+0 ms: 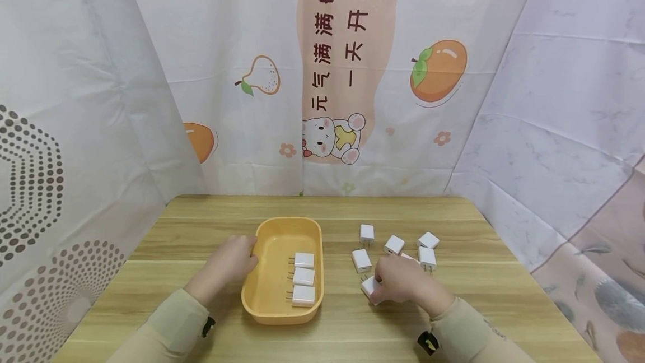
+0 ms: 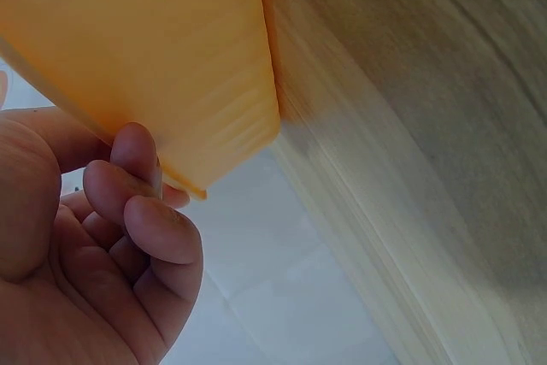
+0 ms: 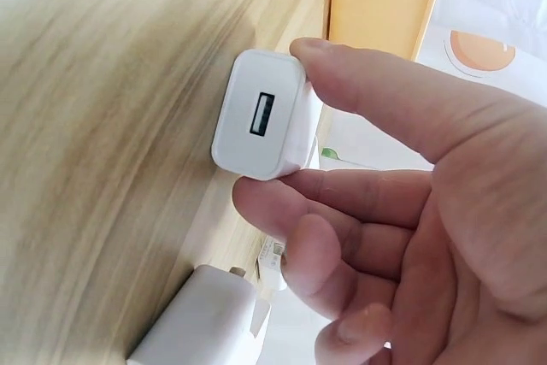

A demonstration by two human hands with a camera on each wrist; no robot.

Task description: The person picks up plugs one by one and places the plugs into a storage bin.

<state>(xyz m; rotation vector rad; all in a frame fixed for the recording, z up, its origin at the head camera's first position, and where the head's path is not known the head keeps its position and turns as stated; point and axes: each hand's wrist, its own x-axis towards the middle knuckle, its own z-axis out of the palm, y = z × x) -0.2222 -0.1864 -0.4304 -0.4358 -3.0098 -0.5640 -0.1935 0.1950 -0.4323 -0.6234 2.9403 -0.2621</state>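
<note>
On the wooden table stands a yellow plastic bin (image 1: 270, 290); three white USB chargers (image 1: 304, 277) lie in a column along its right side, prongs facing left. My left hand (image 1: 233, 259) pinches the bin's left rim between thumb and fingers, and its curled fingers (image 2: 162, 228) show close up in the left wrist view. To the right of the bin, my right hand (image 1: 403, 278) holds a white USB charger (image 1: 370, 288) at table level. Thumb and index finger grip its two sides in the right wrist view, where the charger's USB port (image 3: 262, 114) faces the camera.
Several more white chargers lie loose beyond and around my right hand, among them one at the back (image 1: 367, 233), one nearer the bin (image 1: 361, 260) and one at the right (image 1: 427, 257). A printed curtain (image 1: 242, 128) hangs behind the table.
</note>
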